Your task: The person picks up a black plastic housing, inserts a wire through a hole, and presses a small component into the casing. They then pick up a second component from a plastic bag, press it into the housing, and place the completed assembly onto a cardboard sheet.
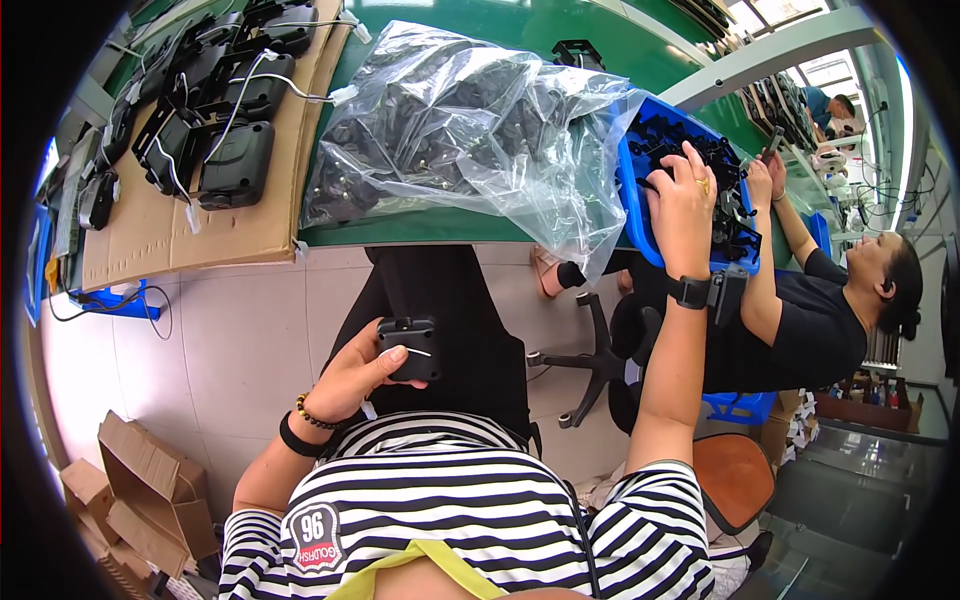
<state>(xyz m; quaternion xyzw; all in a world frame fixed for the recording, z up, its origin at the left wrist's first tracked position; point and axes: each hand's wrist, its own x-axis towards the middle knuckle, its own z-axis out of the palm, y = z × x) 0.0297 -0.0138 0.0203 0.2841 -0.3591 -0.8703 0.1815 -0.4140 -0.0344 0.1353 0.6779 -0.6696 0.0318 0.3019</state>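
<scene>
My left hand [372,362] is closed round a black plastic device [410,348], a squarish housing held in front of my lap. The thumb lies across its face beside a short white wire, and a small white connector hangs below the hand. My right hand [684,205] reaches into a blue bin [640,225] heaped with small black plastic parts [735,205]. Its fingers are bent and spread apart over the parts, with the fingertips partly lost among them. Left of the bin, a large clear plastic bag [460,130] full of dark parts lies on the green table [400,232].
Several black devices with white wires [235,165] rest on a cardboard sheet [150,240] at the left. To my right sits a co-worker [810,320], hands raised over the bench. A chair base [590,355] and cardboard boxes [150,490] stand on the floor.
</scene>
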